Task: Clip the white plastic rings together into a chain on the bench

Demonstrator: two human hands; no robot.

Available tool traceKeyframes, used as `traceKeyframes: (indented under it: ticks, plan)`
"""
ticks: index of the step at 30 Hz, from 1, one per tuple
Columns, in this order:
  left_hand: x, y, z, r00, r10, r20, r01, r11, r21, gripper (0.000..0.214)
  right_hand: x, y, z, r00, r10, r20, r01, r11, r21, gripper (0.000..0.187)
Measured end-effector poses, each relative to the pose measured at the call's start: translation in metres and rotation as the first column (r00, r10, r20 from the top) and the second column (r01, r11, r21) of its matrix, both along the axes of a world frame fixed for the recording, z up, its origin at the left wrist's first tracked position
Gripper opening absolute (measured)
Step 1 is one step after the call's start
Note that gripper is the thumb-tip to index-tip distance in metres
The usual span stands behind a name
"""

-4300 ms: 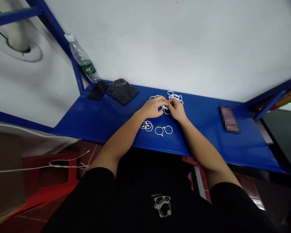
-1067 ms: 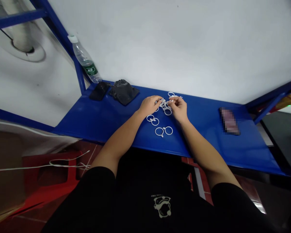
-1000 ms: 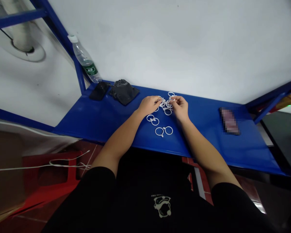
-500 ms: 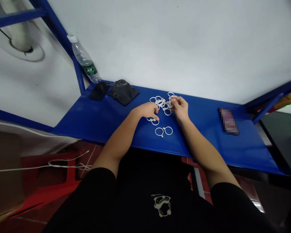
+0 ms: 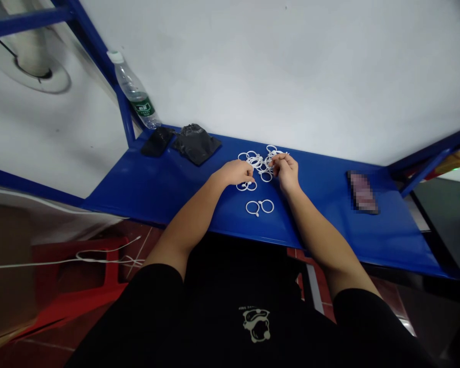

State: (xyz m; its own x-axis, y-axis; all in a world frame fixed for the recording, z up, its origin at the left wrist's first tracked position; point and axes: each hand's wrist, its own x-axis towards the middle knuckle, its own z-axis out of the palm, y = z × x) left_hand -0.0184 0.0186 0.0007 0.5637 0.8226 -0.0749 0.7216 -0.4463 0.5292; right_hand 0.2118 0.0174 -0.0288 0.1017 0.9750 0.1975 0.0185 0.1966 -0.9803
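A heap of white plastic rings (image 5: 259, 160) lies near the back of the blue shelf (image 5: 168, 189). My left hand (image 5: 235, 174) rests knuckles-up just left of the heap, with curled fingers pinching a pair of rings (image 5: 247, 186) flat on the shelf. My right hand (image 5: 286, 170) is curled at the heap's right edge, its fingertips closed on a ring there. Another joined pair of rings (image 5: 259, 207) lies apart, nearer me.
A plastic water bottle (image 5: 134, 92) leans on the blue frame post at the back left. Beside it lie a black pouch (image 5: 156, 141) and a crumpled black bag (image 5: 196, 143). A blurred phone-like object (image 5: 362, 190) lies at the right. The white wall stands right behind.
My left hand left the heap and came down toward me onto the pair of rings, sliding them slightly. My right hand stayed at the heap's right edge.
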Motion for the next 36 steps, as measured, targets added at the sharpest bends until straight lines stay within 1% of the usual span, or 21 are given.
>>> traceKeyframes:
  ticks: [6, 9, 12, 15, 16, 18, 19, 21, 23, 26, 28, 31, 33, 34, 36]
  plan:
    - [0.0, 0.002, -0.004, 1.0, 0.012, 0.008, -0.012, 1.0, 0.024, 0.025, 0.001, 0.0, 0.0, 0.998, -0.007, 0.06, 0.004, 0.999, 0.047, 0.018]
    - [0.0, 0.001, -0.002, 0.999, 0.012, 0.047, -0.012, 1.0, 0.005, 0.031, 0.002, 0.0, 0.002, 0.997, -0.023, 0.078, 0.018, 0.997, 0.073, 0.021]
    - [-0.001, -0.001, 0.002, 0.998, 0.02, 0.057, -0.018, 0.999, -0.028, 0.034, 0.004, 0.001, 0.002, 0.995, -0.038, 0.094, 0.03, 0.996, 0.088, 0.021]
    - [-0.001, -0.003, 0.004, 1.0, 0.002, 0.028, -0.001, 0.998, -0.062, 0.051, 0.006, 0.002, -0.002, 0.992, -0.066, 0.107, 0.053, 0.991, 0.119, 0.019]
    - [-0.001, -0.003, 0.005, 1.0, -0.01, 0.02, 0.011, 0.997, -0.071, 0.052, 0.006, 0.002, -0.003, 0.99, -0.074, 0.122, 0.057, 0.989, 0.134, 0.018]
    - [-0.001, -0.003, 0.004, 1.0, -0.026, 0.011, 0.027, 0.996, -0.081, 0.045, 0.006, 0.001, -0.007, 0.981, -0.09, 0.169, 0.061, 0.984, 0.167, 0.012]
    - [0.0, -0.003, 0.003, 1.0, -0.029, 0.013, 0.03, 0.996, -0.079, 0.04, 0.006, 0.0, -0.008, 0.975, -0.095, 0.202, 0.058, 0.981, 0.186, 0.013]
    - [0.002, -0.003, 0.002, 0.999, -0.031, 0.02, 0.032, 0.998, -0.06, 0.027, 0.004, -0.003, -0.01, 0.954, -0.098, 0.284, 0.03, 0.971, 0.236, 0.025]
    - [0.004, -0.004, 0.001, 0.999, -0.036, 0.017, 0.036, 0.999, -0.031, 0.018, 0.003, -0.004, -0.01, 0.919, -0.088, 0.385, -0.034, 0.954, 0.298, 0.034]
    - [0.007, -0.005, -0.001, 0.999, -0.035, -0.003, 0.035, 0.999, 0.001, 0.006, 0.004, -0.003, -0.011, 0.841, -0.075, 0.536, -0.146, 0.922, 0.358, 0.034]
    - [0.008, -0.006, -0.002, 1.0, -0.024, -0.007, 0.024, 1.0, 0.017, 0.007, 0.006, -0.001, -0.011, 0.808, -0.088, 0.583, -0.17, 0.912, 0.372, 0.03]
    - [0.009, -0.006, -0.001, 1.0, -0.005, -0.002, 0.005, 0.999, 0.038, 0.012, 0.008, 0.0, -0.01, 0.811, -0.113, 0.573, -0.142, 0.914, 0.381, 0.022]
    - [0.008, -0.007, 0.001, 1.0, 0.015, 0.011, -0.015, 0.999, 0.047, 0.013, 0.007, -0.002, -0.008, 0.814, -0.108, 0.571, -0.14, 0.917, 0.372, 0.018]
    - [0.008, -0.007, 0.003, 0.999, 0.027, 0.024, -0.028, 0.998, 0.056, 0.014, 0.006, -0.004, -0.007, 0.812, -0.096, 0.576, -0.149, 0.92, 0.363, 0.017]
    - [0.007, -0.008, 0.007, 0.996, 0.059, 0.064, -0.064, 0.994, 0.089, 0.014, 0.003, -0.008, -0.004, 0.807, -0.055, 0.588, -0.184, 0.923, 0.339, 0.023]
